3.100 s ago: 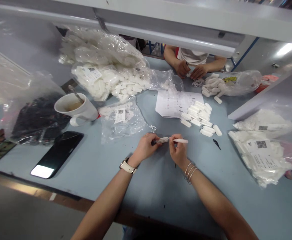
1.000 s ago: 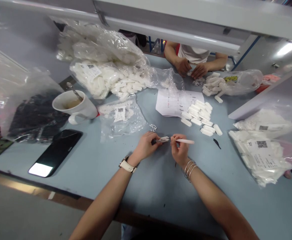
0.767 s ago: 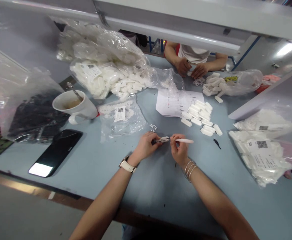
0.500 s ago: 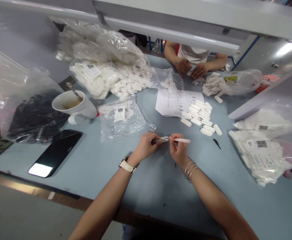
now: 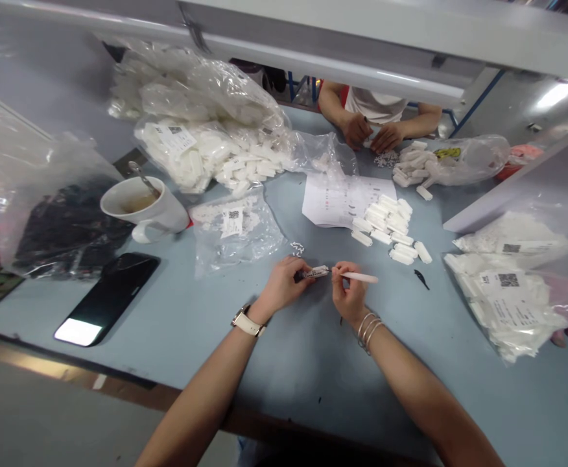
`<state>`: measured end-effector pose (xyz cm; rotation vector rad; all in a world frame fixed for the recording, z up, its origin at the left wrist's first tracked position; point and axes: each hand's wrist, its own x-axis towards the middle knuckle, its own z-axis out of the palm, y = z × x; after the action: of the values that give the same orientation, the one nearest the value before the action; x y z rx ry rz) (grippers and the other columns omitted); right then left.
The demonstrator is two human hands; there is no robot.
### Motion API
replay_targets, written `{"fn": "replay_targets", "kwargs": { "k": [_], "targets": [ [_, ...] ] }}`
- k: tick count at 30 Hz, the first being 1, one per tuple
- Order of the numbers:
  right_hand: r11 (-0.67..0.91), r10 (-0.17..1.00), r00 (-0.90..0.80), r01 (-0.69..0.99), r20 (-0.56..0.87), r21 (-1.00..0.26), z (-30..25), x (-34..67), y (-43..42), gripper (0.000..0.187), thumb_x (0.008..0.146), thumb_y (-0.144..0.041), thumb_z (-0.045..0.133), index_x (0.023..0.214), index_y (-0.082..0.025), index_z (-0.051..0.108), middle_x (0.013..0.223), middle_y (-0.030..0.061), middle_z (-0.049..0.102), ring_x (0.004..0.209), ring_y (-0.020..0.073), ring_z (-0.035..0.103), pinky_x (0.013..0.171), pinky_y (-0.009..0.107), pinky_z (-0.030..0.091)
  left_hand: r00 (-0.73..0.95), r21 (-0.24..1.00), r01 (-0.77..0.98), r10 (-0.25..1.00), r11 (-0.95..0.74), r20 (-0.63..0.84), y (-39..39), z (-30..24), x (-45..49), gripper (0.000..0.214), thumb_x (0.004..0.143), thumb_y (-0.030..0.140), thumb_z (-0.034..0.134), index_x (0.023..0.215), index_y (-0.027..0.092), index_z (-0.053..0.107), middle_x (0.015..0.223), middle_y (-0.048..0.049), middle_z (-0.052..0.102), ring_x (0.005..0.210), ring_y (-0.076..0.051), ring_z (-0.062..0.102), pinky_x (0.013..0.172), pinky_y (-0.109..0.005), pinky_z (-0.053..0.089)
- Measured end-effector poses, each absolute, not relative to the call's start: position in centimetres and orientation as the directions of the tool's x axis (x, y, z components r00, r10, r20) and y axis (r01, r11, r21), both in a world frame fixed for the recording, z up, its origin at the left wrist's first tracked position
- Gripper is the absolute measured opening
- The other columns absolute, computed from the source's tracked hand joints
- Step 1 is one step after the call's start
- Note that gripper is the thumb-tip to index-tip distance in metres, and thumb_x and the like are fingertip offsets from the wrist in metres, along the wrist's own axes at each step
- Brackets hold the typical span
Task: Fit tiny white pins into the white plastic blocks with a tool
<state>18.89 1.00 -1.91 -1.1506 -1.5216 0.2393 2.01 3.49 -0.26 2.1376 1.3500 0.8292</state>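
My left hand (image 5: 288, 280) is closed on a small white plastic piece (image 5: 317, 272) with a row of dark marks along it. In my right hand (image 5: 349, 292) is a slim tool with a pale pink handle (image 5: 362, 277), pinched between the fingers. Its thin dark tip points left at the end of the white piece; whether they touch I cannot tell. Just beyond my left hand lie several tiny white parts (image 5: 297, 248). A heap of white oblong plastic pieces (image 5: 386, 219) is beyond my right hand, with a small black piece (image 5: 421, 279) near it.
Printed paper (image 5: 330, 200) lies beyond my hands. A clear bag (image 5: 235, 227), a mug with a spoon (image 5: 150, 207) and a phone (image 5: 109, 295) are on the left. Filled bags (image 5: 502, 298) stand right. Across the table, another person's hands (image 5: 374, 135) work under a low shelf.
My right hand has shifted slightly right, drawing the pink-handled tool back a little from the white piece. My left hand stays in place.
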Motion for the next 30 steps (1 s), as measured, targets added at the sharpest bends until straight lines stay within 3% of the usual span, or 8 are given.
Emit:
{"fn": "replay_targets", "kwargs": {
  "k": [12, 23, 30],
  "targets": [
    [0.486, 0.768, 0.100, 0.553, 0.633, -0.677, -1.59, 18.84, 1.09, 0.011, 0.091, -0.021, 0.048, 0.080, -0.020, 0.048, 0.073, 0.0016, 0.058, 0.060, 0.0116, 0.056, 0.057, 0.024, 0.049, 0.336, 0.683, 0.620, 0.917, -0.387, 0.215, 3.54, -0.12, 2.01, 0.008, 0.075, 0.019, 0.067, 0.073, 0.018, 0.059, 0.072, -0.0015, 0.062, 0.071, -0.016, 0.055, 0.062, -0.027, 0.042],
    [0.457, 0.807, 0.020, 0.612, 0.590, -0.645, -1.01, 18.76, 1.21, 0.012, 0.091, -0.023, 0.044, 0.080, -0.020, 0.049, 0.071, 0.0029, 0.058, 0.058, 0.0138, 0.056, 0.057, 0.026, 0.048, 0.332, 0.694, 0.613, 0.920, -0.377, 0.207, 3.44, -0.17, 1.96, 0.007, 0.075, 0.018, 0.066, 0.075, 0.019, 0.059, 0.074, -0.0023, 0.062, 0.072, -0.017, 0.055, 0.063, -0.029, 0.043],
    [0.476, 0.767, 0.138, 0.533, 0.627, -0.699, -1.87, 18.84, 0.99, 0.007, 0.091, -0.023, 0.047, 0.084, -0.021, 0.048, 0.078, 0.0034, 0.059, 0.066, 0.0141, 0.059, 0.059, 0.027, 0.051, 0.328, 0.692, 0.609, 0.917, -0.388, 0.225, 3.58, -0.42, 1.97, 0.008, 0.077, 0.024, 0.066, 0.075, 0.019, 0.060, 0.072, -0.0017, 0.062, 0.071, -0.016, 0.055, 0.062, -0.028, 0.043]
  ]
}}
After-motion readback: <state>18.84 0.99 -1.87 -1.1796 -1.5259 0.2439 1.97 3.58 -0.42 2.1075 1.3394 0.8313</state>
